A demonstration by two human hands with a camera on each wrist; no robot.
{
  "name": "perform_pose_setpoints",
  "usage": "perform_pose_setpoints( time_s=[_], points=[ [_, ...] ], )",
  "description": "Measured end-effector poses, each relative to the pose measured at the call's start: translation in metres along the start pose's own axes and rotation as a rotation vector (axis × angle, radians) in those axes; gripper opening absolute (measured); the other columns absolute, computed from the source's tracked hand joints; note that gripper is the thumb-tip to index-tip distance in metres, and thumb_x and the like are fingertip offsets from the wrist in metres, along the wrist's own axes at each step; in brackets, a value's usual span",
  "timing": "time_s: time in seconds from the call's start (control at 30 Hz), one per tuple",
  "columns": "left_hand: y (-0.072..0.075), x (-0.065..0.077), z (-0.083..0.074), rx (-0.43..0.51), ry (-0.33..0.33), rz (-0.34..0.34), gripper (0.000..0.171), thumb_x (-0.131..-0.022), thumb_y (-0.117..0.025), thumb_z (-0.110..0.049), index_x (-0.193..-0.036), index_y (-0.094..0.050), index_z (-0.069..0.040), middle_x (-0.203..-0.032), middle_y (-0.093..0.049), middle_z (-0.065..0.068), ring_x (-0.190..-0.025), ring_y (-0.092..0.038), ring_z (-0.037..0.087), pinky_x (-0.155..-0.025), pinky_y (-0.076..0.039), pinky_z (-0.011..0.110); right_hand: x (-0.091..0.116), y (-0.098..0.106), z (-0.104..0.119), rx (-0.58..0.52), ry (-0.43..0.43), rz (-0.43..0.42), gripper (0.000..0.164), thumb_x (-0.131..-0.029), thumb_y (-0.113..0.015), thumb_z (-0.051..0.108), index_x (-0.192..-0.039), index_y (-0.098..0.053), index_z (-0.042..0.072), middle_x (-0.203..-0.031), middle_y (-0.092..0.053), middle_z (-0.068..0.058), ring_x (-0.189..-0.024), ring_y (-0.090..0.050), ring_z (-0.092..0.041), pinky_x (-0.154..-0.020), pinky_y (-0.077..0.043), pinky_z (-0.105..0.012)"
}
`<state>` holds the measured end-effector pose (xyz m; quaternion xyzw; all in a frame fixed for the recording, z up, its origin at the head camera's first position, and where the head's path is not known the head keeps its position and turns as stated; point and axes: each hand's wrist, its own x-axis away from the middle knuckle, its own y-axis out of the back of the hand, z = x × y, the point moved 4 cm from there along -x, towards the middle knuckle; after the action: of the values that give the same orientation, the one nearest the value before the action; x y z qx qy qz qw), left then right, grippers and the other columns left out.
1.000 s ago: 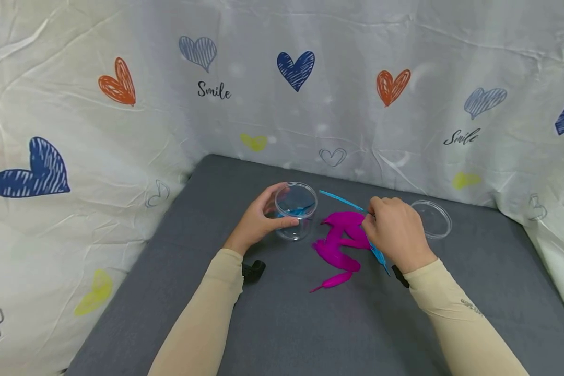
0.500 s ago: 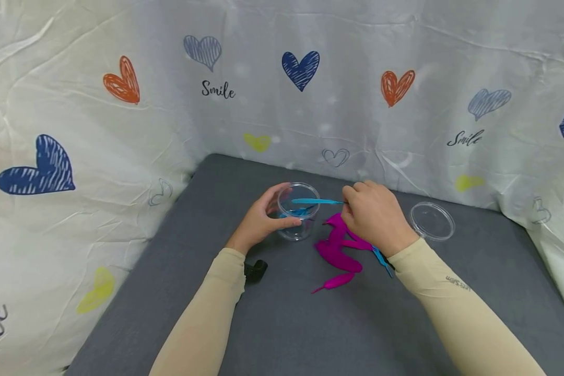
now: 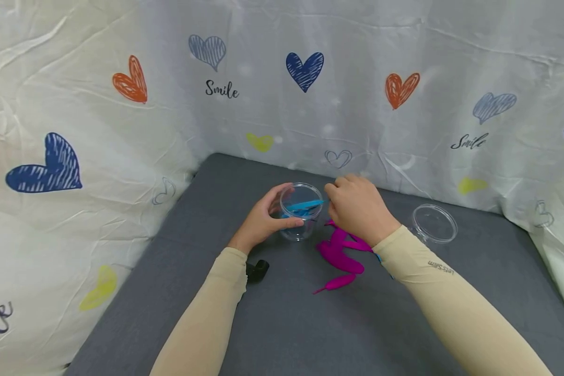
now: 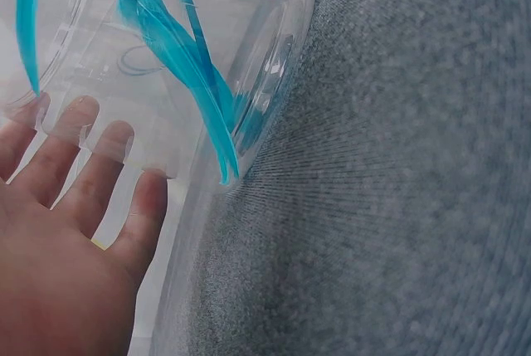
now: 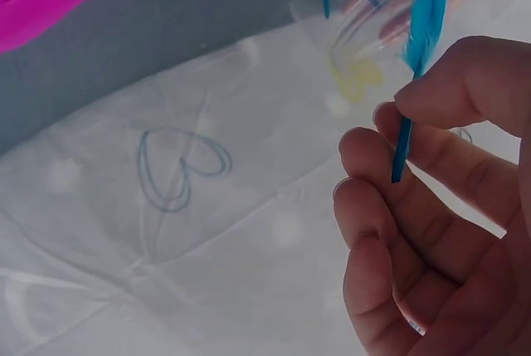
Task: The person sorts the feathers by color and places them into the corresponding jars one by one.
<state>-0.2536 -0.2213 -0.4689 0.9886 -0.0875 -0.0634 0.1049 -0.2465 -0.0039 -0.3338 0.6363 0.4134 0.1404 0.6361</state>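
Observation:
My left hand (image 3: 260, 224) grips a clear plastic jar (image 3: 298, 231) round its side, its mouth tipped a little. Inside lie several blue feathers (image 4: 178, 49), seen through the wall in the left wrist view. Between thumb and forefinger, my right hand (image 3: 359, 209) pinches another blue feather (image 5: 427, 20) near the quill end. Its vane overlaps the jar's mouth in the head view. Below the right hand, magenta feather-like pieces (image 3: 338, 257) lie on the cloth, partly hidden by that hand.
A clear round lid (image 3: 434, 223) lies on the grey cloth (image 3: 310, 334), right of the magenta pieces. A bit of blue (image 3: 385, 265) shows beside the right sleeve. A white curtain (image 3: 263, 115) printed with hearts hangs behind and to the left.
My right hand has moved left from over the magenta pieces to the jar's mouth, carrying the blue feather. The left hand keeps its grip on the jar.

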Motion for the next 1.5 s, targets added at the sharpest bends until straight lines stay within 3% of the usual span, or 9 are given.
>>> perform_pose_setpoints(
  time_s=[0.23, 0.57, 0.73, 0.93, 1.27, 1.5],
  points=[
    [0.000, 0.001, -0.002, 0.016, 0.009, 0.004, 0.092, -0.085, -0.095, -0.042, -0.162, -0.044, -0.039, -0.164, -0.052, -0.013, -0.155, -0.047, 0.016, -0.129, -0.039, 0.054, -0.013, -0.005, 0.009, 0.004, 0.032, 0.056, 0.007, -0.089, -0.069, 0.002, -0.085, -0.073, 0.007, -0.073, -0.061, -0.007, -0.067, -0.055, -0.024, -0.061, -0.048, -0.036],
    [-0.001, 0.004, -0.004, 0.033, 0.007, 0.020, 0.094, -0.086, -0.094, -0.042, -0.164, -0.042, -0.036, -0.165, -0.051, -0.013, -0.156, -0.046, 0.012, -0.129, -0.040, 0.051, -0.024, -0.014, 0.016, 0.007, 0.054, 0.088, 0.010, -0.092, -0.070, 0.005, -0.097, -0.079, 0.006, -0.082, -0.069, -0.009, -0.073, -0.060, -0.025, -0.062, -0.050, -0.035],
    [-0.002, 0.004, -0.003, 0.026, 0.002, 0.026, 0.097, -0.085, -0.094, -0.043, -0.166, -0.041, -0.032, -0.166, -0.051, -0.011, -0.157, -0.045, 0.014, -0.129, -0.039, 0.052, -0.024, -0.018, 0.016, -0.021, 0.032, 0.112, 0.008, -0.091, -0.069, 0.008, -0.095, -0.077, 0.007, -0.081, -0.068, -0.007, -0.072, -0.057, -0.024, -0.063, -0.049, -0.035],
    [0.000, 0.005, -0.003, 0.009, 0.003, 0.021, 0.096, -0.086, -0.094, -0.044, -0.165, -0.042, -0.034, -0.164, -0.051, -0.014, -0.156, -0.045, 0.014, -0.129, -0.039, 0.052, -0.022, -0.015, 0.011, -0.060, 0.004, 0.091, 0.004, -0.092, -0.072, 0.012, -0.093, -0.074, 0.008, -0.082, -0.068, -0.007, -0.076, -0.062, -0.026, -0.067, -0.055, -0.039],
    [-0.003, 0.003, -0.004, 0.004, -0.010, 0.018, 0.094, -0.084, -0.095, -0.041, -0.162, -0.044, -0.040, -0.165, -0.053, -0.010, -0.155, -0.047, 0.013, -0.128, -0.041, 0.050, 0.004, -0.012, -0.006, -0.098, -0.088, 0.022, 0.003, -0.089, -0.071, 0.008, -0.088, -0.073, 0.006, -0.079, -0.067, -0.008, -0.075, -0.062, -0.028, -0.068, -0.057, -0.041],
    [-0.001, 0.003, -0.001, 0.002, -0.015, 0.012, 0.092, -0.083, -0.096, -0.042, -0.161, -0.046, -0.041, -0.165, -0.053, -0.009, -0.157, -0.046, 0.020, -0.128, -0.040, 0.053, 0.043, -0.024, -0.016, -0.128, -0.195, 0.065, 0.006, -0.090, -0.071, 0.009, -0.093, -0.074, 0.004, -0.079, -0.067, -0.007, -0.074, -0.060, -0.028, -0.063, -0.055, -0.041]
  ],
)
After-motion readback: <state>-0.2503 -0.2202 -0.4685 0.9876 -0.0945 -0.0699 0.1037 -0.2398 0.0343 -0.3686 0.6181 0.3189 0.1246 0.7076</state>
